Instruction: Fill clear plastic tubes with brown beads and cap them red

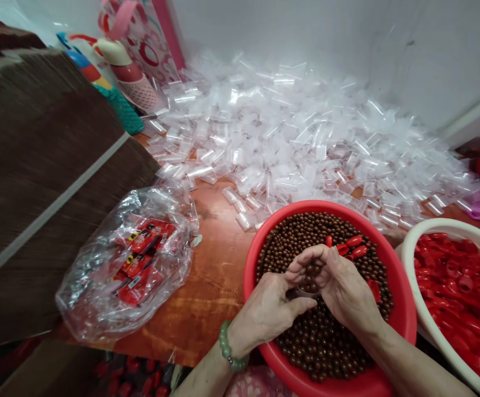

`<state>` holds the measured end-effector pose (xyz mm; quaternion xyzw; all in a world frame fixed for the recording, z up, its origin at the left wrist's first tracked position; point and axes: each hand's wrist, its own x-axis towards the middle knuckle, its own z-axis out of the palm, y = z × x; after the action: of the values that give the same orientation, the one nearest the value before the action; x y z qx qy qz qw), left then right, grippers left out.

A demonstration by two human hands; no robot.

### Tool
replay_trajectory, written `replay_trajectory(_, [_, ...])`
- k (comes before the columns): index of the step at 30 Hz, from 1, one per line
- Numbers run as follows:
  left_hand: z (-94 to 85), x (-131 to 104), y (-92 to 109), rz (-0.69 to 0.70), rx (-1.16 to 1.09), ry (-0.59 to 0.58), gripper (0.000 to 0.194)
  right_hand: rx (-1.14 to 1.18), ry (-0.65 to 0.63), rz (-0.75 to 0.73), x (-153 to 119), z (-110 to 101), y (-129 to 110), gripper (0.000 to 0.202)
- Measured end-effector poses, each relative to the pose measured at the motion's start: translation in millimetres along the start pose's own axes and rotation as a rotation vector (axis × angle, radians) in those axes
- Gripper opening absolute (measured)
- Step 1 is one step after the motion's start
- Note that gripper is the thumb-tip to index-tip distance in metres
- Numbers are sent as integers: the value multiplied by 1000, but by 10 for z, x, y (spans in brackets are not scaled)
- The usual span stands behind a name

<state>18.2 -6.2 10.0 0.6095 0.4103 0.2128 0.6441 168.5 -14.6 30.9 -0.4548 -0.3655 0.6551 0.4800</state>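
Note:
Both hands are over a red basin [407, 309] full of small round brown balls [318, 347]. My left hand [267, 309], with a green bead bracelet [226, 344] at its wrist, closes its thumb and fingers round what looks like a clear plastic tube [306, 294], partly hidden. Cupped against it, my right hand [349, 289] has brown balls [311, 275] in its curled fingers, at the tube's mouth. Several glossy red plastic pieces [357, 251] lie on the balls just behind the right hand.
Many clear plastic tubes [273, 127] are heaped along the wall. A white basin [411, 248] of red plastic pieces stands at right. On the wooden table [215, 248], a clear bag [95, 292] contains red packets. A strapped brown stack [45, 138] and bottles [134, 82] occupy the left.

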Motion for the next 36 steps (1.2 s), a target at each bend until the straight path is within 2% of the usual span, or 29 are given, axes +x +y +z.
replay_trajectory(6, [-12, 1, -13, -34, -21, -3, 15, 73, -27, -60, -19, -16, 25, 44])
replay_trajectory(12, [-77, 26, -20, -22, 8, -53, 18, 178, 48, 75, 73, -34, -26, 50])
replay_trajectory(14, [-99, 27, -25, -14, -30, -67, 21, 81, 27, 65, 97, -91, -39, 48])
replay_trajectory(18, [-116, 24, -32, -7, -105, -97, 23, -365, -89, 13, 97, -201, -92, 30])
replay_trajectory(21, [-112, 22, -35, -14, -197, -117, 23, -548, -160, 1, 105, -230, -132, 21])
replay_trajectory(24, [-110, 19, -36, -37, -297, -134, 27, -593, -202, 26, 147, -258, -145, 22])
replay_trajectory(29, [-127, 16, -29, -59, -446, -130, 29, -554, -105, 85, 203, -351, -140, 23])
replay_trajectory(31, [-141, 17, -23, -62, -496, -136, 30, -533, -111, 97, 197, -365, -148, 24])
replay_trajectory(36, [-177, 17, -9, -72, -615, -161, 33, -610, -218, -82, 161, -359, -203, 23])
